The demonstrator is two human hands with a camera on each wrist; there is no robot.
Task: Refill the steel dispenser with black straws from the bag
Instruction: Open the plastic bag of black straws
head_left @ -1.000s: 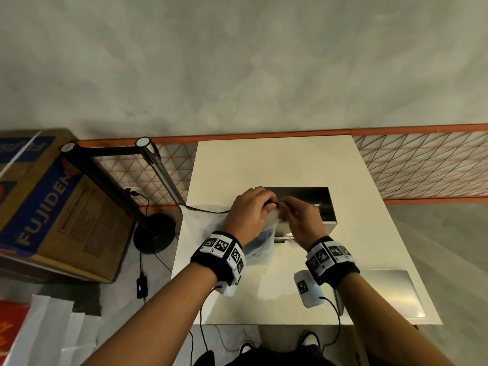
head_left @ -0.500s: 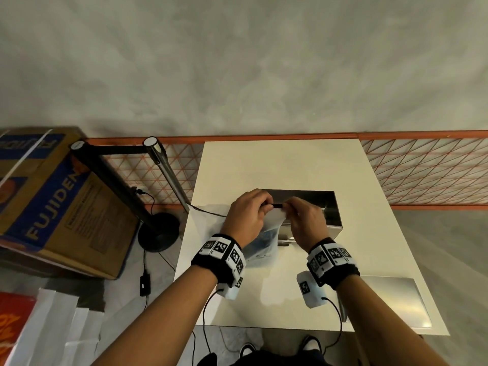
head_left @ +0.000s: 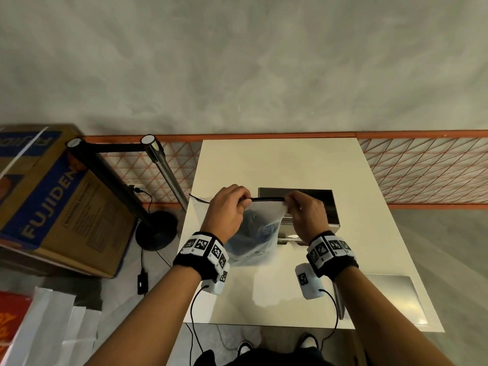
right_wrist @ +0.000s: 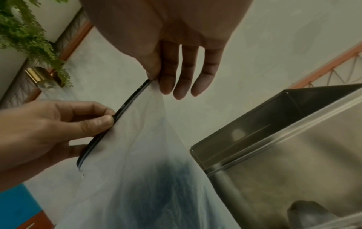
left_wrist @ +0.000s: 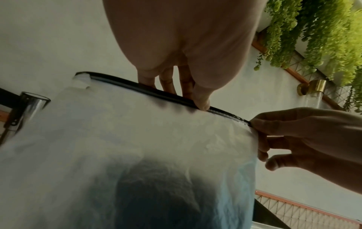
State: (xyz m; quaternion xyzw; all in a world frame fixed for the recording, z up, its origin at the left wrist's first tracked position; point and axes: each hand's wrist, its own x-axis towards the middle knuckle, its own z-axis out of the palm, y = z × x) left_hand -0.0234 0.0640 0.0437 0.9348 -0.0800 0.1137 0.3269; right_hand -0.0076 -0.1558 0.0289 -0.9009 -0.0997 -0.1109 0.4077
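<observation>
Bag: a frosted plastic bag [head_left: 253, 233] with a black zip strip [head_left: 266, 199] along its top edge hangs in the air above the near half of the white table [head_left: 277, 165], held up by both hands, just in front of the dispenser
Straws: a dark mass [left_wrist: 156, 193] shows through the lower part of the bag; single straws cannot be made out through the plastic
Left hand: the left hand [head_left: 228, 207] has its fingers curled, thumb and fingertips pinched on the zip strip partway along it; a stretch of strip runs on free past it to the left
Right hand: the right hand [head_left: 306, 213] nips the strip's right end between thumb and forefinger, the other fingers [right_wrist: 186, 74] loosely out beside the plastic
Strip: drawn fairly straight between the two hands; whether the seal is parted I cannot tell
Dispenser: the steel dispenser [head_left: 303, 207] stands on the table right behind the bag, open at the top, its inside dark
Steel sheet: a flat steel panel [head_left: 388, 297] lies at the table's near right corner, well apart from the bag
Left of the table: a black stanchion post [head_left: 111, 178] on a round base, a chrome post [head_left: 163, 165] and a FUJIDEN cardboard box [head_left: 52, 207]
</observation>
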